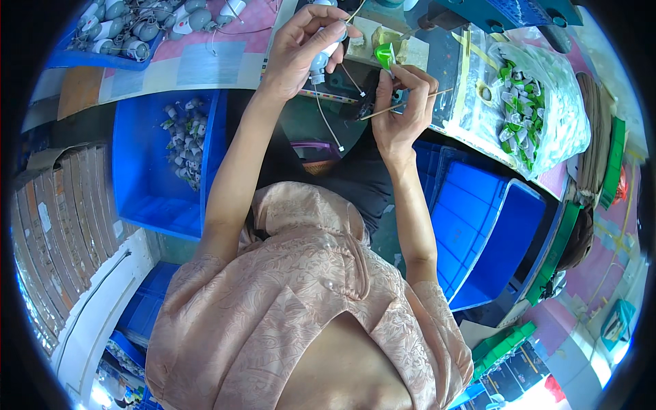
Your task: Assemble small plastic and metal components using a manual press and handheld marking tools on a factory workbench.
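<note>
My left hand (295, 55) is closed around a small grey and white plastic device (318, 67) above the table's near edge. Thin wires with white plugs (340, 147) hang below it. To the right, my right hand (404, 113) pinches a bright green and clear plastic piece (385, 55) between thumb and fingertips. A thin wooden stick (437, 95) also lies through the fingers of that hand, crossing it sideways. The two hands are apart, and the green piece does not touch the device. My left fingers partly hide the device's upper end.
At the far left, a blue tray (102, 60) holds several grey and white devices with wires. A blue bin (145, 171) below contains more grey and green parts. On the right stand a clear plastic bag (572, 116) of green pieces and a blue crate (471, 219).
</note>
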Demonstrator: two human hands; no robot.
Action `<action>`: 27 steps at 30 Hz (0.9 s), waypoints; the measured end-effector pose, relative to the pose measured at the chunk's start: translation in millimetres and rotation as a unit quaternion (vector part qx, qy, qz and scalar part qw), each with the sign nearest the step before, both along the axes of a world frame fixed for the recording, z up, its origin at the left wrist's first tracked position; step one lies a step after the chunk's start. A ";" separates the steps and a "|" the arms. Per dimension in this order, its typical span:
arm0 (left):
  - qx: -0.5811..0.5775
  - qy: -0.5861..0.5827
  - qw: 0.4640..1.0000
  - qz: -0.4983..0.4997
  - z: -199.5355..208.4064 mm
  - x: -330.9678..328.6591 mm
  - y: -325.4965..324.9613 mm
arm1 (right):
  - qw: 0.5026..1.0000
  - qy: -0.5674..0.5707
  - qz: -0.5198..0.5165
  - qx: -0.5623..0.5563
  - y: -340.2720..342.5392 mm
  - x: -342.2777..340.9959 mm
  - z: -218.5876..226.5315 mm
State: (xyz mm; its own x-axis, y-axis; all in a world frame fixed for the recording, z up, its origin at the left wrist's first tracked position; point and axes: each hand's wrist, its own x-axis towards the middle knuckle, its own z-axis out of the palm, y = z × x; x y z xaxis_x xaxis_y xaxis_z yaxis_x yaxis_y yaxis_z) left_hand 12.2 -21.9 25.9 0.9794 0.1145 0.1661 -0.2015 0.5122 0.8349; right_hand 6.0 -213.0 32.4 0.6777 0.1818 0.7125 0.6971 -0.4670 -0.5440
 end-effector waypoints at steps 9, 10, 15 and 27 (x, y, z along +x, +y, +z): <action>0.000 -0.016 1.000 -0.004 -1.4 1.1 -0.4 | 1.000 -0.010 -0.008 0.009 0.7 0.1 -2.2; 0.001 -0.012 1.000 -0.002 -1.5 0.9 -0.1 | 1.000 -0.010 -0.008 0.009 1.0 -0.1 -2.3; -0.003 0.001 1.000 0.000 -2.0 0.0 0.5 | 1.000 -0.014 -0.009 0.010 2.1 -0.6 -1.9; 0.006 -0.003 1.000 0.006 1.2 -0.3 -0.7 | 1.000 -0.008 -0.014 0.022 2.9 -0.8 -5.4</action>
State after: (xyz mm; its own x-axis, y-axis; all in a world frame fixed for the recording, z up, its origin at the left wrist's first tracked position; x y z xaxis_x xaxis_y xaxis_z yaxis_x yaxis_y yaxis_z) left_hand 11.8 -22.7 27.1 0.9769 0.1248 0.1733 -0.2128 0.4996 0.8397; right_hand 5.2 -210.1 26.9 0.6701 0.1323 0.7304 0.6935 -0.4622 -0.5526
